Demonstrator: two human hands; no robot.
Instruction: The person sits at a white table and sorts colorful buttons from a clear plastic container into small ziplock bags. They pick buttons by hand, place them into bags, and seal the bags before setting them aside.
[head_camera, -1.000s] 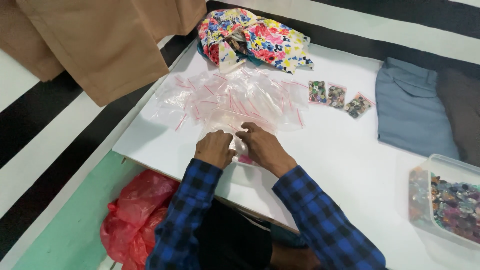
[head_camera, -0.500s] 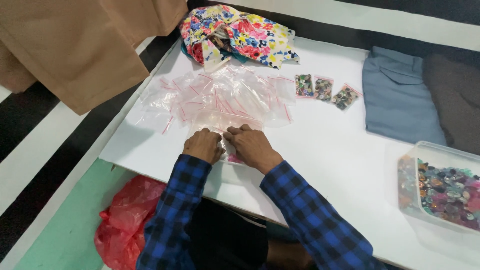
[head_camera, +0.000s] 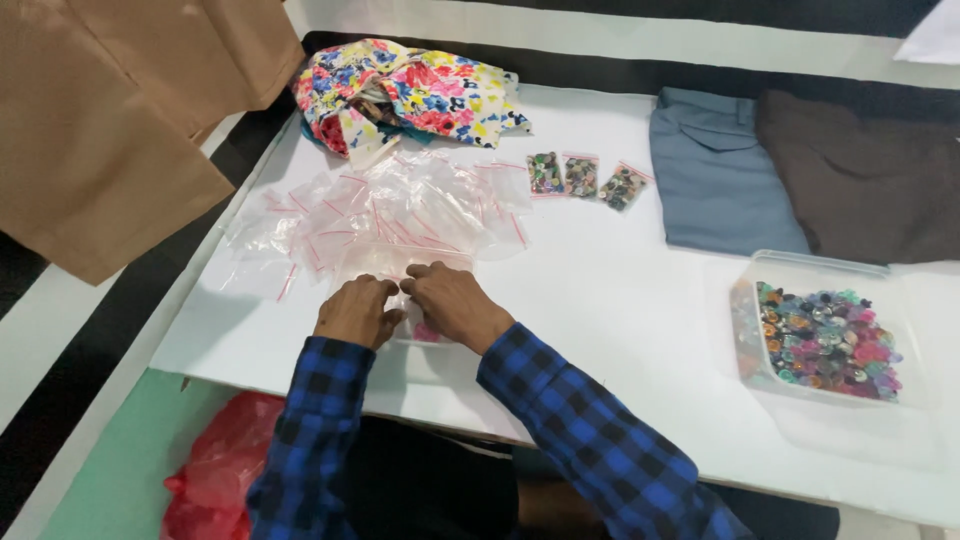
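1. Left hand (head_camera: 357, 312) and right hand (head_camera: 455, 302) meet fingertip to fingertip at the near edge of the heap of clear bags (head_camera: 385, 215), both pinched on one small bag (head_camera: 420, 325) with something pink inside.
2. Held just as half a second and a full second ago: same pinch, same spot against the heap, no bag added or set aside in that time.
3. Only the view shifts between those pictures; nothing on the table (head_camera: 600, 300) moves relative to the heap.
4. Judged from that: fine finger work on this single bag, probably at its mouth or seal, though the fingers hide whether it is open or closed.
5. Right of the heap, three filled packets (head_camera: 585, 180) in a row, apart from one another.
6. Behind the heap, a bundle of flowered cloth (head_camera: 410, 95), touching its far edge.
7. Well to the right of the heap, a clear tub (head_camera: 825, 335) full of mixed coloured buttons, beyond reach of either hand as placed.
8. Farther right and back from the heap, folded grey-blue trousers (head_camera: 715, 170) beside a folded brown garment (head_camera: 860, 175).
9. Left of the heap, off the table, hanging tan cloth (head_camera: 110, 130); below the table edge, a red plastic bag (head_camera: 215, 470).
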